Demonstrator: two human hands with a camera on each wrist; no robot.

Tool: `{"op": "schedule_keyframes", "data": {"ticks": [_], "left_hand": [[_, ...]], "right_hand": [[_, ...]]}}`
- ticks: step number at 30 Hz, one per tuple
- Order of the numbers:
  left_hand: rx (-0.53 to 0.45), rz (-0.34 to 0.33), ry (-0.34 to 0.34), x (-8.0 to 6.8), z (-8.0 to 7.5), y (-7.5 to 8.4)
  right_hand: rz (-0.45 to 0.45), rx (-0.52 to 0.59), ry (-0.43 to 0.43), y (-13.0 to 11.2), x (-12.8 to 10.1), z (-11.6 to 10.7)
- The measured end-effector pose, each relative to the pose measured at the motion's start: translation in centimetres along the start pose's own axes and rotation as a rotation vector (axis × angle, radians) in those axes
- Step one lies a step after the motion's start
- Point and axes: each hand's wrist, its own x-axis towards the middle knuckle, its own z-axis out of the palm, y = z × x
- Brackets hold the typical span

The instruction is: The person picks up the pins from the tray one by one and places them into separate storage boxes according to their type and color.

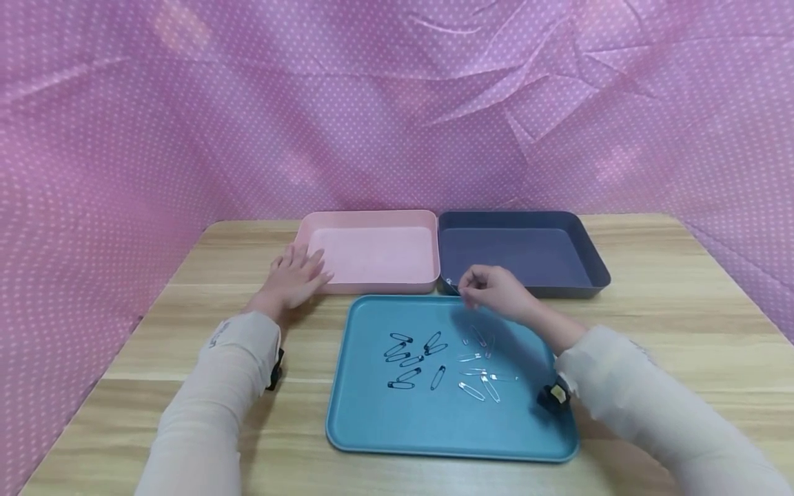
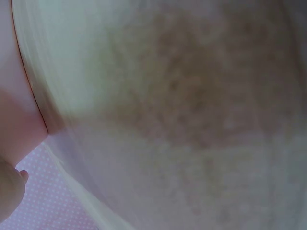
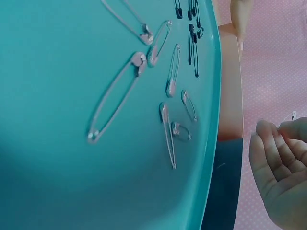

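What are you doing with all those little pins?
A person's right hand pinches a small silver safety pin over the front edge of the dark tray. The left hand rests flat on the table by the pink tray. Black pins and silver pins lie on the teal tray.

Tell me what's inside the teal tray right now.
The teal tray holds black safety pins on its left and silver safety pins on its right. The right hand hovering over its far edge may cover more.

Head overview; wrists close, left perhaps blurred.
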Motion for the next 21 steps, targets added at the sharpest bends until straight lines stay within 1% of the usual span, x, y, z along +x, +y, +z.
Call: {"op": "schedule_keyframes", "data": {"ticks": [8, 21], "left_hand": [[0.0, -0.001, 0.006, -0.1, -0.1, 0.1], [0.014, -0.005, 0.01, -0.2, 0.1, 0.1]], "right_hand": [[0.041, 0.02, 0.043, -0.3, 1.2, 0.5], [0.078, 0.035, 0.108, -1.1, 3.5, 1.0]]}}
